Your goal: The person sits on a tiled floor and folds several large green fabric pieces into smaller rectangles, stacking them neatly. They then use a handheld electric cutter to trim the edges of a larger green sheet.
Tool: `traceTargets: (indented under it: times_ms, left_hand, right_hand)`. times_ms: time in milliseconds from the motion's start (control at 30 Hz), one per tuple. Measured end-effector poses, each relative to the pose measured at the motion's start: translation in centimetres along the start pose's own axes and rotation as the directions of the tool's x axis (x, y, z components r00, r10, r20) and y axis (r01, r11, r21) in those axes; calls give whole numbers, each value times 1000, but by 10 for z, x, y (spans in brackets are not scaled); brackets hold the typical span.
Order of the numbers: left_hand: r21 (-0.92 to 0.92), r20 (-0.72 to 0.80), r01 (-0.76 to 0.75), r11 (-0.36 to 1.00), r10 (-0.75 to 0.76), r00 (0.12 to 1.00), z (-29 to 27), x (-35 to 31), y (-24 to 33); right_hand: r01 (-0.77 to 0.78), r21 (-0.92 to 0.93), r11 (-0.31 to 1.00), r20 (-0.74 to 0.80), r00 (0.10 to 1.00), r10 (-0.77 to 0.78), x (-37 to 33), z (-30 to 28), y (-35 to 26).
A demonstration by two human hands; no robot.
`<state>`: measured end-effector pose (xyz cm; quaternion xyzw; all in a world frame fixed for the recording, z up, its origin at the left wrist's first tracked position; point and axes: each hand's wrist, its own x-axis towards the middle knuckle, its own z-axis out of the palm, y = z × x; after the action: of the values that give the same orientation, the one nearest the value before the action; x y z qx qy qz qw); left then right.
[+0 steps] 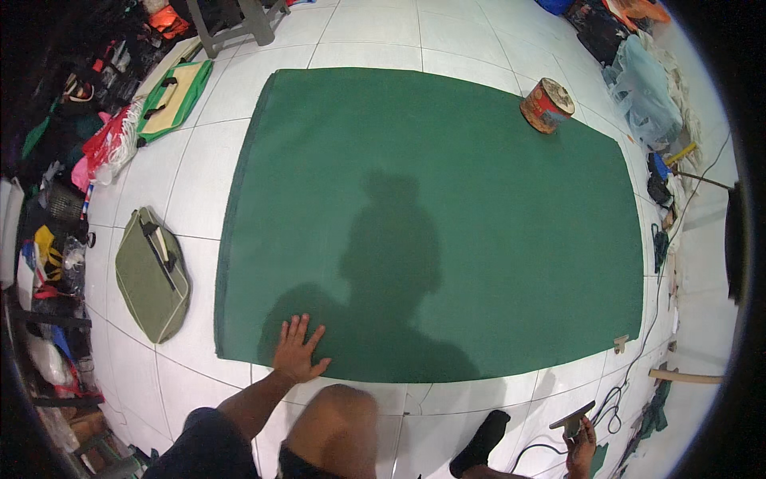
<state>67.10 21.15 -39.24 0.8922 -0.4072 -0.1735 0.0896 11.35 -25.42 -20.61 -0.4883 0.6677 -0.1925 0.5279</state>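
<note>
A large dark green sheet of fabric [479,199] lies flat on the floor in front of me. My left hand [297,351] rests on its near edge, left of the middle, palm down with fingers spread. Off the sheet at the lower right, my right hand [582,445] is closed around a flat, wide-bladed scraper [572,418], its blade turned up and away. A rusty, red-labelled tin can [549,106] stands on the sheet's far right part. At the near right corner sits a small tan, clip-like piece [621,343].
An olive green bag [152,275] lies on the white tiled floor [195,307] to the left, with a green and cream bag [174,100] beyond it. Grey stool legs [239,24] stand at the back. A black cable [614,407] coils at the right; clutter lines both sides.
</note>
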Motion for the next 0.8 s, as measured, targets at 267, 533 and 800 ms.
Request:
traceTargets:
  times_ms: [267,533,800]
  left_hand:
    - [4,57,6,1000,-7,998,-1,8,3]
    - [112,-90,-91,989,102,991,17,4,0]
    - [184,-157,-185,965,215,964,18,5,-7]
  right_hand:
    - [-1,-325,946,339,934,117,-83,67,-77]
    - [-196,405,893,313,947,66,-92,195,70]
    - [-216,435,874,297,951,88,-162,327,163]
